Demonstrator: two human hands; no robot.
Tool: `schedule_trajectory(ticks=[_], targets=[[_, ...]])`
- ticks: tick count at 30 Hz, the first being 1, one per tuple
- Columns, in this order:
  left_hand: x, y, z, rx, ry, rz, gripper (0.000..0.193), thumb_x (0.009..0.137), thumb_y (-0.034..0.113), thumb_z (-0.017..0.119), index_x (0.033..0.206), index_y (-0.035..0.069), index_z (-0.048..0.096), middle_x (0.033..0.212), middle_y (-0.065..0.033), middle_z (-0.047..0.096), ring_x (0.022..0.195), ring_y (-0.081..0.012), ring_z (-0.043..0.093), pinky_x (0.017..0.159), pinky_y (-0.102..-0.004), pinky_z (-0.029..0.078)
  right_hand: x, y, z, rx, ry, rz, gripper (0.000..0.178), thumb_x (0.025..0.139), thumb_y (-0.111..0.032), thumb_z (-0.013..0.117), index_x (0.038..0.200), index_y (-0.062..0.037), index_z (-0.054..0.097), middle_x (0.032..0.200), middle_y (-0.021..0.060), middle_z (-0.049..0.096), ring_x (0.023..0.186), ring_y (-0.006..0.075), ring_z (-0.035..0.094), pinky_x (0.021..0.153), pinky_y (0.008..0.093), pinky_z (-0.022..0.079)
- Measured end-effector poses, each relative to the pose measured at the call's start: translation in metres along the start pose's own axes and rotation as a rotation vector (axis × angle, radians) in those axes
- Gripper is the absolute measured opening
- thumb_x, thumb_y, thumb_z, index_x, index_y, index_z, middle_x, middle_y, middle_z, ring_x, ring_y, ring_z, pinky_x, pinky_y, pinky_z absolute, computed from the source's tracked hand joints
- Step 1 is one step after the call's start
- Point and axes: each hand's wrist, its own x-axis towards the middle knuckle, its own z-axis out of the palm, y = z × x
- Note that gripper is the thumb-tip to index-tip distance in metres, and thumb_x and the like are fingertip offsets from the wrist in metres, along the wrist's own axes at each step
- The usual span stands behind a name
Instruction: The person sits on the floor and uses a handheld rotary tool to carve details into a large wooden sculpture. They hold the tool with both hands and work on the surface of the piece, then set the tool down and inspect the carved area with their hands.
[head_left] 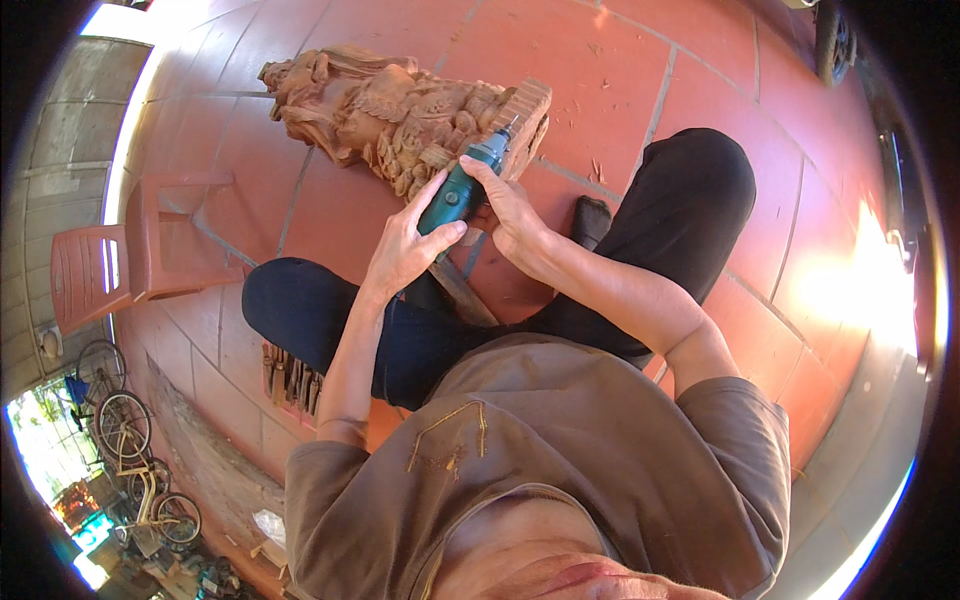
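Note:
Both hands are on a teal rotary tool (pixel 455 197) with a grey collar and a thin bit at its tip. My left hand (pixel 410 245) wraps its lower body, thumb across the front. My right hand (pixel 508 210) closes on its right side, thumb near the collar; some of its fingers are hidden behind the tool. Beyond the hands, a carved wooden figure (pixel 395 105) lies on its side on the floor. The bit points up and right over the figure's flat base end; whether it touches the wood I cannot tell.
Red tiles (pixel 600 60) carry scattered wood shavings. A wooden bar (pixel 462 292) lies between my legs. Left of me are carving chisels (pixel 290 380) and a reddish plastic chair (pixel 160 250). Bicycles (pixel 130 440) stand at the far left, and a wheel (pixel 835 45) shows at upper right.

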Motion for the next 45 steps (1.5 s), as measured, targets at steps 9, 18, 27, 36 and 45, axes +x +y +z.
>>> schedule_trajectory(ticks=[9,18,27,36,45], targets=[[0.0,0.001,0.006,0.029,0.023,0.014,0.076,0.084,0.032,0.071,0.146,0.0,0.041,0.133,-0.018,0.057,0.12,-0.0209,0.055,0.102,-0.0336,0.042,0.006,0.003,-0.006,0.038,-0.004,-0.004,0.05,0.081,-0.037,0.077,0.112,-0.0042,0.057,0.096,0.0077,0.063,0.084,0.0213,0.064,0.073,0.04,0.057],[0.005,-0.006,0.007,0.06,0.01,0.034,0.075,0.085,0.029,0.071,0.147,0.001,0.04,0.124,-0.0168,0.06,0.109,-0.0187,0.057,0.095,-0.0327,0.044,0.006,0.001,-0.009,0.037,-0.015,0.01,0.046,0.082,-0.04,0.075,0.109,-0.0062,0.059,0.093,0.0066,0.062,0.081,0.0202,0.063,0.072,0.0396,0.057],[0.01,-0.008,0.008,0.094,0.028,0.076,0.075,0.083,0.027,0.071,0.146,0.001,0.04,0.107,-0.0176,0.066,0.089,-0.0172,0.064,0.081,-0.0318,0.051,0.004,-0.002,-0.009,0.02,-0.001,0.022,0.04,0.083,-0.041,0.073,0.102,-0.0085,0.06,0.091,0.0053,0.063,0.078,0.0187,0.063,0.067,0.041,0.058],[0.012,-0.016,0.007,0.114,0.029,0.128,0.076,0.083,0.029,0.07,0.146,0.0,0.04,0.125,-0.024,0.062,0.112,-0.0265,0.062,0.095,-0.0358,0.047,0.004,-0.001,-0.009,0.033,0.007,0.01,0.043,0.083,-0.041,0.073,0.106,-0.0068,0.061,0.092,0.0056,0.063,0.079,0.018,0.063,0.072,0.0356,0.055],[0.011,-0.006,0.006,0.082,-0.006,0.062,0.076,0.083,0.029,0.071,0.145,-0.001,0.04,0.128,-0.0248,0.06,0.115,-0.0274,0.062,0.097,-0.0366,0.046,0.007,0.001,-0.01,0.026,0.03,-0.008,0.043,0.082,-0.041,0.074,0.105,-0.0065,0.061,0.09,0.0048,0.065,0.076,0.0174,0.064,0.072,0.0351,0.055]])
